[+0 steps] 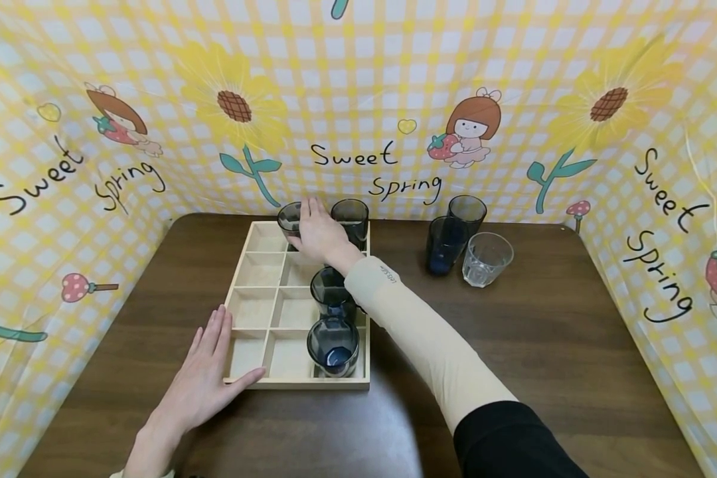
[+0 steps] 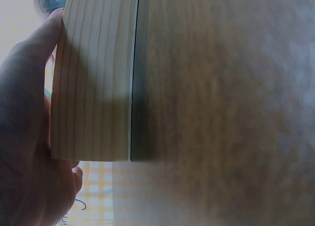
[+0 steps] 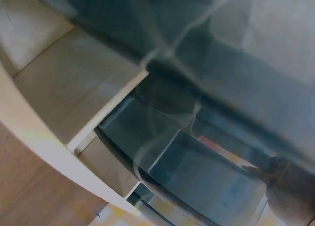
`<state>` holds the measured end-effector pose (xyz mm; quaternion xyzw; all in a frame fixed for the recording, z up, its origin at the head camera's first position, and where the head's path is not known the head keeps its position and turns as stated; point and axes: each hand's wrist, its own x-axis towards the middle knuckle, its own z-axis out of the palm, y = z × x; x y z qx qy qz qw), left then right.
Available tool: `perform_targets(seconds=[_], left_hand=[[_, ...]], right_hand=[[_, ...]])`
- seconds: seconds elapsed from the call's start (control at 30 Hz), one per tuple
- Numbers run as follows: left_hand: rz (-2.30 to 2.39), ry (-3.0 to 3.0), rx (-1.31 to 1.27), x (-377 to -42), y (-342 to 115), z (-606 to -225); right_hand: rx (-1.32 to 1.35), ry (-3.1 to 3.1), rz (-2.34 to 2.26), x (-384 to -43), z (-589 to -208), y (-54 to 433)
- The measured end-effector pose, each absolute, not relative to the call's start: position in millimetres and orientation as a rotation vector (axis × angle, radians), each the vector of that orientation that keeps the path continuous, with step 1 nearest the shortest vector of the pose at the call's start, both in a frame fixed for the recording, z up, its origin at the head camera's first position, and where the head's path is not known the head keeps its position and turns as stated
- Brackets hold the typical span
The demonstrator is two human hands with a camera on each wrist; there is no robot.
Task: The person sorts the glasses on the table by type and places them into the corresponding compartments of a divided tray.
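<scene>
A pale wooden divided tray [image 1: 247, 309] lies on the table. My left hand [image 1: 206, 375] rests at its near-left corner, fingers straight along the left side, thumb over the front edge; the left wrist view shows the tray's wooden side [image 2: 93, 88] beside that hand [image 2: 29, 122]. At the back, my right hand [image 1: 319, 232] grips a dark tinted drinking glass [image 1: 288, 216] over the back row's middle compartment. Its fingers partly cover the glass. More tinted glasses stand in the right column: one at the back [image 1: 350, 216], one further forward [image 1: 328, 289] and one at the front [image 1: 333, 345].
Right of the tray, two dark glasses, one nearer [image 1: 442, 249] and one behind it [image 1: 467, 211], stand close to a clear glass [image 1: 488, 259]. A yellow checked cloth [image 1: 358, 79] rises behind the brown table [image 1: 514, 372] and along both sides. The right sleeve hides part of the tray's right column.
</scene>
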<state>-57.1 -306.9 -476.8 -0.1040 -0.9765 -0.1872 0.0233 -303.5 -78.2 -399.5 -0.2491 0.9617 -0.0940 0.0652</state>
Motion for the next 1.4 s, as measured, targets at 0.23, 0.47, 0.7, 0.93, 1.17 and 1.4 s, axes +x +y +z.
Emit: perform_targets(seconds=[0.23, 0.47, 0.7, 0.93, 1.17, 1.4], left_hand=[[-0.568, -3.015, -0.325, -57, -308, -477], [-0.57, -3.009, -0.326, -57, -308, -478], [-0.569, -3.002, -0.333, -57, -307, -479], [-0.567, -2.998, -0.334, -59, -307, -479], [-0.57, -3.004, -0.331, -58, -308, -478], [-0.578, -3.014, -0.327, -58, -308, -477]], right_hand=[[-0.758, 2.93, -0.41, -302, -400, -77], [-0.816, 2.838, -0.734, -309, -402, -69], [-0.88, 2.74, -1.039, -292, -363, -43], [-0.906, 2.776, -1.104, -278, -348, 12], [-0.753, 2.925, -1.124, -261, -360, 83], [-0.612, 3.214, -0.978, -248, -384, 132]])
